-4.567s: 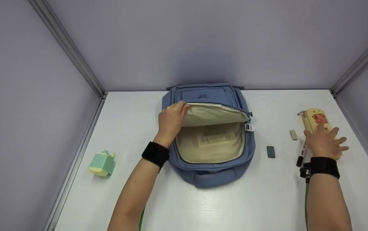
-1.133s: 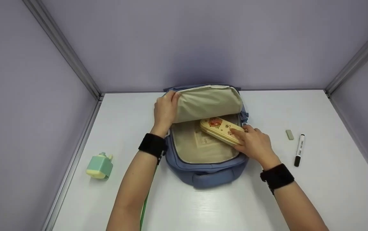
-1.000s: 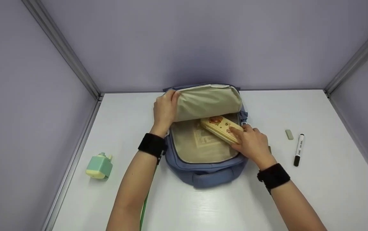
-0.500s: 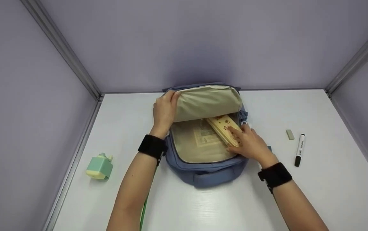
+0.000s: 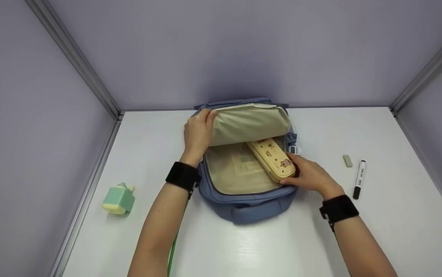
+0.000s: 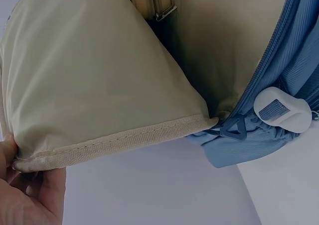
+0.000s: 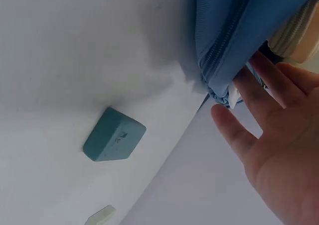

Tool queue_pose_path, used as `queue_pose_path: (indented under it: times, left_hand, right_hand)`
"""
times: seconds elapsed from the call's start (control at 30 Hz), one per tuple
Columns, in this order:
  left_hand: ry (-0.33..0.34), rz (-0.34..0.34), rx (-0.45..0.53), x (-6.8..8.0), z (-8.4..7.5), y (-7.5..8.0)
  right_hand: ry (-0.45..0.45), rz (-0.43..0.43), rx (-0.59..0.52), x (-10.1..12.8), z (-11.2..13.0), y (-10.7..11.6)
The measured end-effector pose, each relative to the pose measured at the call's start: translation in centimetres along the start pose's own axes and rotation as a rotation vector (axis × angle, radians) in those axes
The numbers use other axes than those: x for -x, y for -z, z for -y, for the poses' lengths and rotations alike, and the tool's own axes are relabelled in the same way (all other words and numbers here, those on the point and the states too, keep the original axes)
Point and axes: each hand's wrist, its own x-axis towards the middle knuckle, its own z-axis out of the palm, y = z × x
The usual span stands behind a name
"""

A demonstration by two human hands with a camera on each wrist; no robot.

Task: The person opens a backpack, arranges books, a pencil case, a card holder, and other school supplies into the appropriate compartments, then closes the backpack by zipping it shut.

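A blue backpack (image 5: 259,213) lies on the white table with its pocket unzipped, pale lining showing. My left hand (image 5: 198,131) pinches the edge of the raised flap (image 5: 250,123) between thumb and fingers; in the left wrist view the flap's bound edge runs from those fingers (image 6: 50,190). Inside the pocket, at its right side, a yellow pencil case (image 5: 269,156) with printed figures lies slanted, its far end hidden under the flap. My right hand (image 5: 309,175) is at its near end, thumb against the corner, other fingers fairly straight beside the pocket's rim in the right wrist view.
Right of the backpack lie a small pale eraser (image 5: 347,161) and a black-capped white marker (image 5: 359,179). A dark green eraser (image 7: 114,135) is on the table beneath my right hand. A green-and-yellow pencil sharpener (image 5: 119,199) stands at the left. Grey panels enclose the table.
My right hand has carried the pencil case from the table's right into the pocket, then slid back to its near end. The left hand has lifted the flap further, then stayed still.
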Motion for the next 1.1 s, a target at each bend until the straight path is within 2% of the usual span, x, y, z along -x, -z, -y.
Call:
queue_pose_path:
  times: [0.27, 0.4, 0.53, 0.7, 0.93, 1.1]
  left_hand:
    - [0.01, -0.007, 0.001, 0.0, 0.1, 0.0]
    - [0.009, -0.009, 0.002, 0.0, 0.1, 0.1]
    - [0.01, -0.011, -0.002, 0.1, 0.1, 0.1]
    - [0.007, -0.011, 0.006, 0.1, 0.1, 0.1]
    - [0.001, -0.004, 0.015, 0.1, 0.1, -0.2]
    - [0.014, -0.004, 0.008, 0.2, 0.1, -0.2]
  right_hand:
    - [0.072, -0.2, 0.262, -1.1, 0.4, -1.2]
    - [0.045, -0.273, 0.373, -1.8, 0.8, -1.8]
    - [-0.026, -0.316, 0.437, -2.6, 1.5, -2.3]
    - [-0.125, -0.313, 0.49, -3.4, 2.4, -2.5]
    - [-0.275, -0.216, 0.557, -5.0, 4.1, -2.7]
    - [-0.301, -0.178, 0.564, -5.6, 4.5, -2.7]
